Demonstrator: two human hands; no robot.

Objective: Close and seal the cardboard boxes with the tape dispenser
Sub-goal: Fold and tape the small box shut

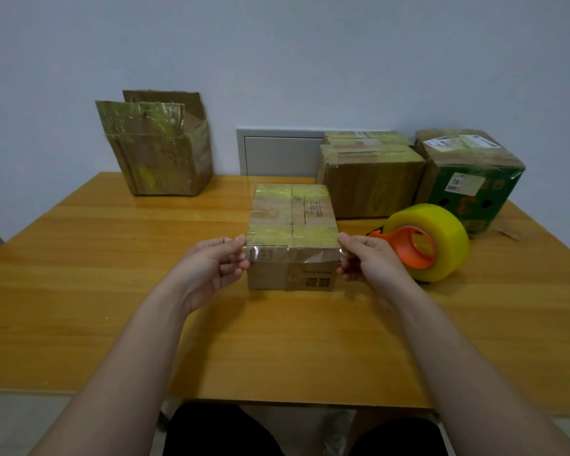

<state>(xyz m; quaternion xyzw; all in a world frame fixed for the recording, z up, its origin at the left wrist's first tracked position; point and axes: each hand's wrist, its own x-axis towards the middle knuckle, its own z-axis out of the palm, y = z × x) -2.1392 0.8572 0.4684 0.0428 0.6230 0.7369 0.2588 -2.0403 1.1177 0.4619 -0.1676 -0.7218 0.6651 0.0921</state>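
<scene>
On the table (112,258), tape (293,254) is being pinched across a small box (292,215) by the left hand (211,268) and right hand (372,258), near a "78" label (464,185).

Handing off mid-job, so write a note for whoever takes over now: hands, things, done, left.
Left hand and right hand: each pinches an end of the clear tape strip stretched along the near top edge of the small box.
Tape dispenser: on the table, right of it.
Done: small box closed; far-right boxes taped.
Left: press strip down; seal the open box far left.
</scene>
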